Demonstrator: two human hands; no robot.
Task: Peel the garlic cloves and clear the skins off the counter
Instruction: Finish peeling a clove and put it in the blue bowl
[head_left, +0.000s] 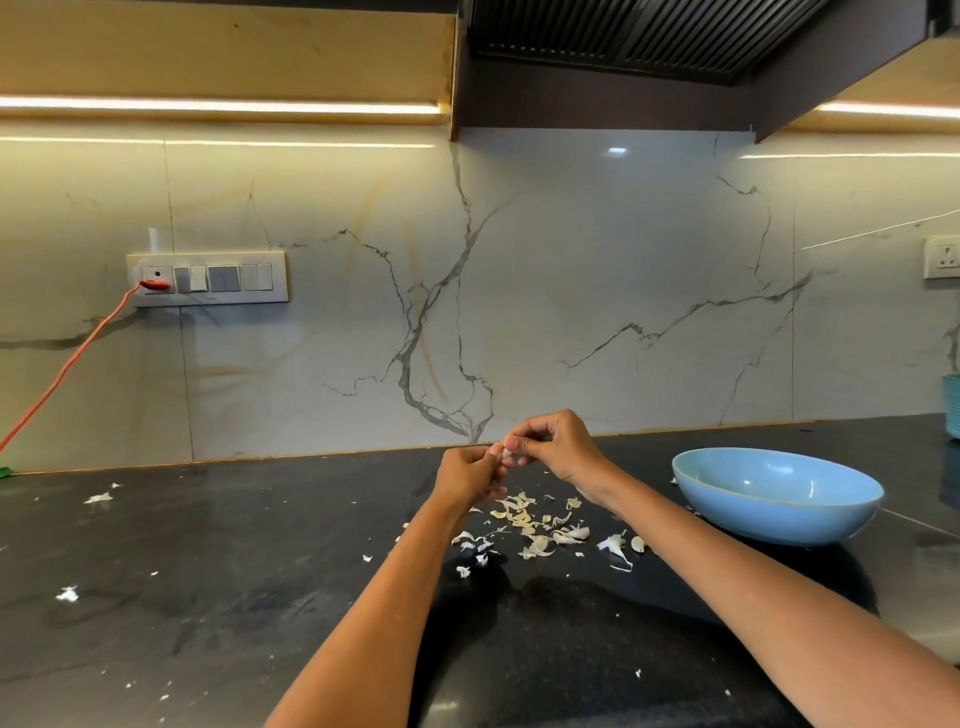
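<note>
garlic clove (506, 453): mostly covered by fingertips, peel state unreadable | blue bowl (776, 493): inside hidden behind near wall | teal container (951, 405) at 3 o'clock: cut by edge | orange cable (67, 366) at 9 o'clock: runs off frame

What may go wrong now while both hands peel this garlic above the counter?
The garlic clove, pinched only by fingertips of the left hand and right hand, may slip onto the dark counter. Skins are already scattered wide, so stray bits far left might be missed when clearing.
</note>
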